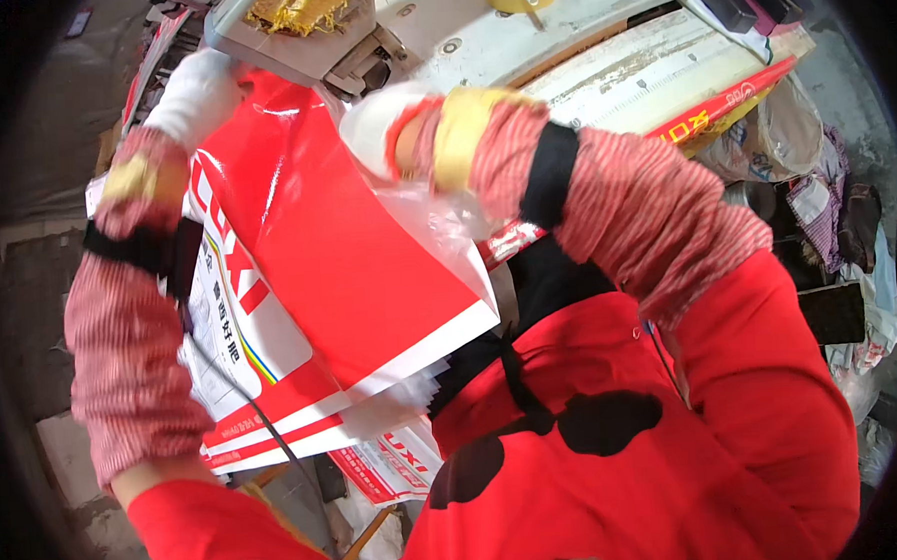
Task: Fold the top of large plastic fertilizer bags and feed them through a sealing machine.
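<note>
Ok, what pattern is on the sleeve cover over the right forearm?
The sleeve cover has fine red-and-pale stripes, seen in the head view.

Pale desk [630,77], surface scuffed, at top. Grey floor [865,112] at right, partly covered by clutter [814,209]. Lighting: bright over desk, dimmer at left.

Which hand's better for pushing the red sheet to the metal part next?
Probably the right hand: it looks closer to the metal part; the left hand is by the red sheet's top corner.
</note>
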Demonstrator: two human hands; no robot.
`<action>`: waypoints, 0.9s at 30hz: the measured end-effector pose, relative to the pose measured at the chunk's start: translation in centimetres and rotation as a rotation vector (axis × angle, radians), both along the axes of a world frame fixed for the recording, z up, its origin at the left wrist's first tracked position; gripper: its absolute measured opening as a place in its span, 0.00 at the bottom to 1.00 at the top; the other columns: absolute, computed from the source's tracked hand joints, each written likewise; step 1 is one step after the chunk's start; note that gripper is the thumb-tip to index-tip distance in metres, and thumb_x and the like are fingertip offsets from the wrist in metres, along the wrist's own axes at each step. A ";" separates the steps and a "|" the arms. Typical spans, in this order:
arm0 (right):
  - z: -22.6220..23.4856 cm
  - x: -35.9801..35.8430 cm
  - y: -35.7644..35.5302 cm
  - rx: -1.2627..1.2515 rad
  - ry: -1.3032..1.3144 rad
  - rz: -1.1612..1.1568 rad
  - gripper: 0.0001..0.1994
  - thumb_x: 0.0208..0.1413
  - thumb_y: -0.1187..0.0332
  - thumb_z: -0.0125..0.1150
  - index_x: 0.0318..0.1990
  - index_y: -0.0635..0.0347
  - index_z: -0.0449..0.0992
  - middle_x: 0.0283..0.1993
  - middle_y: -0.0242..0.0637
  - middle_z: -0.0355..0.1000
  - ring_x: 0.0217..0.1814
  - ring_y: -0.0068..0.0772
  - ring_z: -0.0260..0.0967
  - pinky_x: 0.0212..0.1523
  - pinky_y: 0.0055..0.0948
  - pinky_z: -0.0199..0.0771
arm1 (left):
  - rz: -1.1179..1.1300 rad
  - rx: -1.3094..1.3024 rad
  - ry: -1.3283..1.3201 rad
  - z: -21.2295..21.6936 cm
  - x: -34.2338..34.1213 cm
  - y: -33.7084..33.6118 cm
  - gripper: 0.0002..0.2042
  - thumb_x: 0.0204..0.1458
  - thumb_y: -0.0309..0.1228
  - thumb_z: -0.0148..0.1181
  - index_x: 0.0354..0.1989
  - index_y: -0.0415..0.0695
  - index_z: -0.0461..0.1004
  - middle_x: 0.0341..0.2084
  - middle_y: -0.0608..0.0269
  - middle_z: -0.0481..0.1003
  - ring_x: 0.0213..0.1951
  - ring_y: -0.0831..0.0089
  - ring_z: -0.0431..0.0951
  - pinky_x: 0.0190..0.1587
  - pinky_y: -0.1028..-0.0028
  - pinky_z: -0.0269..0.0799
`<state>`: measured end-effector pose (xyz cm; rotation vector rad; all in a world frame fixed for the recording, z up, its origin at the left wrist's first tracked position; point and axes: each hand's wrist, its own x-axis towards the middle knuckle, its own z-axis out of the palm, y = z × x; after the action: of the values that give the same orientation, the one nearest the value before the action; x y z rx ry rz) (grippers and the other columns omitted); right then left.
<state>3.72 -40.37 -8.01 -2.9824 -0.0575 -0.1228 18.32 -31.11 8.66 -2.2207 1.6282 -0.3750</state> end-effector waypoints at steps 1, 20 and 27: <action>1.9 0.1 -0.7 -0.071 0.085 0.219 0.12 0.42 0.66 0.54 0.34 0.59 0.78 0.31 0.43 0.74 0.33 0.41 0.73 0.33 0.34 0.73 | -0.086 0.248 -0.006 1.2 -4.3 0.3 0.09 0.44 0.29 0.55 0.34 0.44 0.75 0.25 0.49 0.73 0.33 0.53 0.73 0.36 0.64 0.69; 1.8 -0.2 -3.4 0.363 0.019 0.535 0.05 0.34 0.66 0.59 0.23 0.50 0.78 0.20 0.31 0.72 0.23 0.34 0.70 0.24 0.34 0.67 | 0.520 1.103 0.936 7.8 -21.2 -4.6 0.12 0.39 0.24 0.56 0.35 0.42 0.77 0.20 0.66 0.75 0.22 0.82 0.70 0.24 0.80 0.65; 3.8 -1.6 -1.7 0.521 0.238 0.261 0.06 0.36 0.69 0.56 0.24 0.56 0.77 0.19 0.35 0.72 0.20 0.32 0.70 0.23 0.35 0.68 | 0.020 0.685 0.461 1.0 -17.1 1.8 0.05 0.43 0.29 0.53 0.25 0.43 0.75 0.20 0.55 0.73 0.28 0.63 0.75 0.34 0.68 0.69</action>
<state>2.12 -42.07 -4.22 -2.4224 -0.3302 0.2159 1.26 -29.30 9.68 -1.8464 1.6062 0.6590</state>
